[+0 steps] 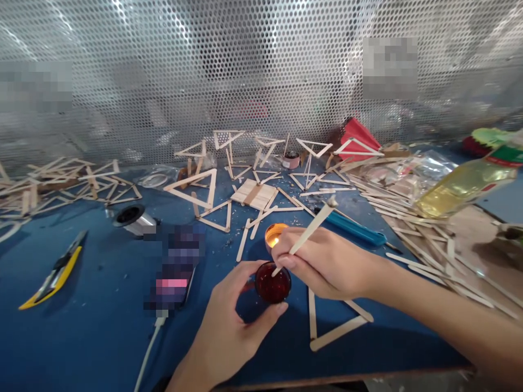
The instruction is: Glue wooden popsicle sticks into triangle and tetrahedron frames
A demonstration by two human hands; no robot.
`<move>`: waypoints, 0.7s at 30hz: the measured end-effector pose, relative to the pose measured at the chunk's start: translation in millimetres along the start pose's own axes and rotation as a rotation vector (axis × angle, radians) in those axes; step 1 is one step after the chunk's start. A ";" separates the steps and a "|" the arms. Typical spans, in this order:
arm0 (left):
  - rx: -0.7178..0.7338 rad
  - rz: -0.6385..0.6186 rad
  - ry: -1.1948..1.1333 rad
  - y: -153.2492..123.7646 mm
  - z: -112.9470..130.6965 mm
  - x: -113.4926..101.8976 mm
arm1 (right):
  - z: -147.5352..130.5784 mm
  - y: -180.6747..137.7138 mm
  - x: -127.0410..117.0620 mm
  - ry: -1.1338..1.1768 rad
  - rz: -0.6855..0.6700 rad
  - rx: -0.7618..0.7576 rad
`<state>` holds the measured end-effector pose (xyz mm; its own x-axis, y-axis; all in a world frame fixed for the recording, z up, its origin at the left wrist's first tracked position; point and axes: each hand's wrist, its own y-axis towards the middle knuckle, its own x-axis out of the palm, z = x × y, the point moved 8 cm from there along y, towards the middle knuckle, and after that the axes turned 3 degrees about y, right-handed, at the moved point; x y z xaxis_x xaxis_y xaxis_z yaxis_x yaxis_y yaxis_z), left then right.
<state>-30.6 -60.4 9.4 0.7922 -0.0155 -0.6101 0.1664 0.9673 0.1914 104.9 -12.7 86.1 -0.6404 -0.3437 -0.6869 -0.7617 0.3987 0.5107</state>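
L hand (229,326) is curled round a small dark-red cup (273,286), thumb one side, fingers the other; my R hand (327,267) pinches a wooden stick (310,229) aslant, low tip in or over the cup's mouth, can't tell which. Under R hand a stick triangle (341,333) lies on the blue table (102,326); its far corner's hidden, so can't confirm it's finished. Lit candle (276,237) just beyond the cup. Farther back, several triangular frames (212,190) + a flat panel w/ brown strip (255,194) look done, I'd judge. Not used yet, prob.: lots of loose sticks (449,286) off R, nr the bottle (453,188).
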 end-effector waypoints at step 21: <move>-0.005 -0.037 -0.041 3.0 4.1 0.3 | -4.2 -1.4 -4.5 -0.036 0.000 -0.018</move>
<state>-27.4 -58.5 12.9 0.8088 -0.0615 -0.5849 0.1933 0.9671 0.1656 108.4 -15.3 90.7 -0.6366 -0.3125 -0.7050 -0.7636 0.3836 0.5195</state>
